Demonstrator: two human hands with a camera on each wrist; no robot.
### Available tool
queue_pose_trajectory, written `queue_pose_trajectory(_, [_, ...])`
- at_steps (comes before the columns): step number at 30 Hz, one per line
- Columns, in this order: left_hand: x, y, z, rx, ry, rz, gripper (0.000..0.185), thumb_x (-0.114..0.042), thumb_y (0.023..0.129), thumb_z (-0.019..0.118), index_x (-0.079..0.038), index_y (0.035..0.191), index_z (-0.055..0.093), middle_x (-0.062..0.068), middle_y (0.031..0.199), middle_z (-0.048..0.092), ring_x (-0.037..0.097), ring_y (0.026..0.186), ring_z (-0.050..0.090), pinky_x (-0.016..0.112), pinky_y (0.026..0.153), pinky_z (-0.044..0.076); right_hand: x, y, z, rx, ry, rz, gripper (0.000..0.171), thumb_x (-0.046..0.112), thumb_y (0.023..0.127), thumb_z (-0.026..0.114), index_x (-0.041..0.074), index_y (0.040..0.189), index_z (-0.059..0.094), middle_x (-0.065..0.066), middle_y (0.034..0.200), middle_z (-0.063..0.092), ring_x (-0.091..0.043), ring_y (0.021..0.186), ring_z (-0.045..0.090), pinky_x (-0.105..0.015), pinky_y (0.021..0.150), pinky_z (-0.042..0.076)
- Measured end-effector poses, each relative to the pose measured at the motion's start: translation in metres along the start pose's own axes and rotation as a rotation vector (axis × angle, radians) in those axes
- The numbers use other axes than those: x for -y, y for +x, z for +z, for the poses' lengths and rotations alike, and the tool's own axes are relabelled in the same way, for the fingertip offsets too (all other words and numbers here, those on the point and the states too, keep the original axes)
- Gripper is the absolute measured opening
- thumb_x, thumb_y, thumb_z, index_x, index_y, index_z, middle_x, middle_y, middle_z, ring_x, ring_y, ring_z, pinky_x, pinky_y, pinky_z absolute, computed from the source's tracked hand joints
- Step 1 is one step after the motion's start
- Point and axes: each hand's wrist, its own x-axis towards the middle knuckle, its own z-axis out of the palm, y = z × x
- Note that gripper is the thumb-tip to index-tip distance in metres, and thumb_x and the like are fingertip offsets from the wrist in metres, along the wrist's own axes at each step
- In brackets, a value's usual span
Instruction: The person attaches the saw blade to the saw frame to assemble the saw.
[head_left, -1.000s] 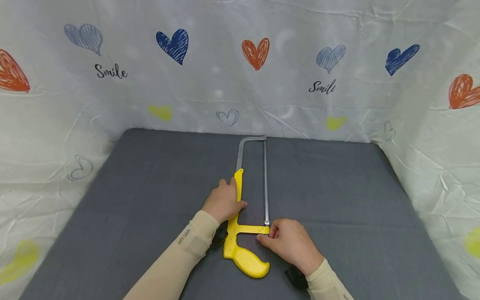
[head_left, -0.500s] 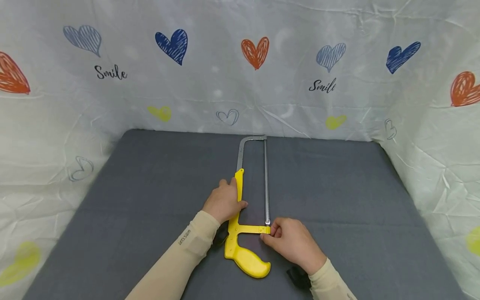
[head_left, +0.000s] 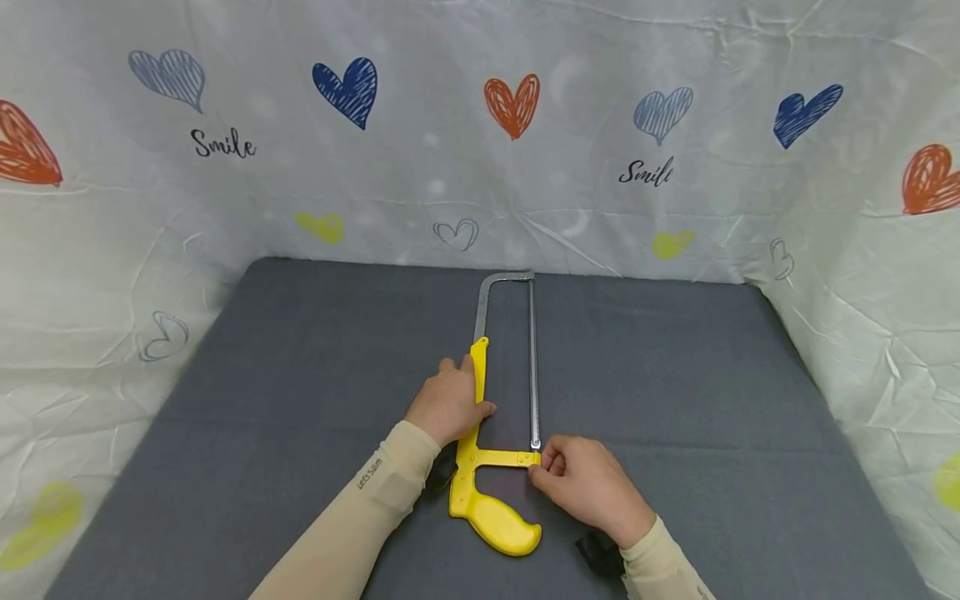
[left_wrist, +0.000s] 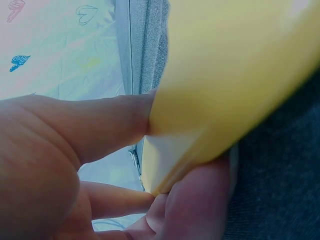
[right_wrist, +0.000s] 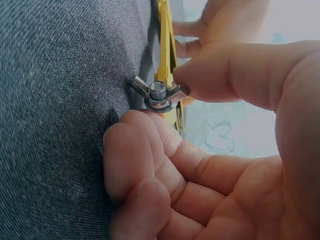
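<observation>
A hacksaw (head_left: 498, 527) with a yellow handle and frame lies flat on the grey cloth, its steel bow pointing away from me. My left hand (head_left: 445, 404) grips the frame's yellow back; its thumb and fingers close on the yellow part (left_wrist: 215, 85) in the left wrist view. On the blade side, my right hand (head_left: 588, 483) is at the near end of the frame's crosspiece. There the right wrist view shows a metal wing nut (right_wrist: 158, 104) on a threaded bolt. My right thumb touches one wing, and the index finger curls beneath the nut.
Grey cloth (head_left: 315, 358) covers the table under the saw. White curtain (head_left: 420, 175) printed with hearts stands behind the table and along both sides. A black wrist device (head_left: 600, 553) sits under my right forearm.
My right thumb tip has shifted slightly right at the end of the crosspiece. The saw has barely moved, and my left hand keeps its grip.
</observation>
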Motion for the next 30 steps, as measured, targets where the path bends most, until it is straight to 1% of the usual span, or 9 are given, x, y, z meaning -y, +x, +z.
queue_pose_trajectory(7, [-0.0011, -0.0007, 0.0031, 0.008, -0.006, -0.006, 0.092, -0.032, 0.095, 0.085, 0.005, 0.165, 0.037, 0.033, 0.145, 0.054, 0.037, 0.095, 0.073, 0.048, 0.087, 0.066, -0.0028, -0.0032, 0.0002, 0.011, 0.004, -0.010, 0.014, 0.020, 0.091, 0.075, 0.019, 0.081, 0.067, 0.006, 0.064, 0.058, -0.012, 0.052, 0.048, -0.026, 0.050, 0.037])
queue_pose_trajectory(12, [-0.0015, -0.0015, 0.0055, 0.017, -0.017, -0.003, 0.093, -0.032, 0.095, 0.085, 0.005, 0.165, 0.037, 0.034, 0.146, 0.053, 0.036, 0.094, 0.073, 0.047, 0.087, 0.067, -0.0043, -0.0059, 0.0004, 0.013, 0.006, -0.010, 0.010, 0.017, 0.090, 0.072, 0.019, 0.082, 0.067, 0.007, 0.066, 0.058, -0.011, 0.053, 0.048, -0.026, 0.051, 0.038])
queue_pose_trajectory(21, [0.0024, 0.0000, 0.0036, 0.015, -0.011, 0.002, 0.093, -0.032, 0.096, 0.084, 0.005, 0.165, 0.036, 0.034, 0.146, 0.053, 0.036, 0.093, 0.073, 0.046, 0.085, 0.067, -0.0029, -0.0029, -0.0003, 0.022, 0.012, -0.029, 0.011, 0.017, 0.093, 0.074, 0.019, 0.083, 0.068, 0.007, 0.068, 0.060, -0.011, 0.054, 0.050, -0.026, 0.052, 0.041])
queue_pose_trajectory(30, [0.0001, -0.0001, 0.0005, 0.007, -0.016, 0.000, 0.092, -0.033, 0.096, 0.084, 0.004, 0.166, 0.036, 0.033, 0.145, 0.054, 0.036, 0.095, 0.073, 0.046, 0.086, 0.067, -0.0026, -0.0015, 0.0000, 0.012, 0.007, -0.044, 0.011, 0.013, 0.094, 0.072, 0.018, 0.084, 0.068, 0.007, 0.068, 0.060, -0.010, 0.054, 0.049, -0.026, 0.051, 0.040])
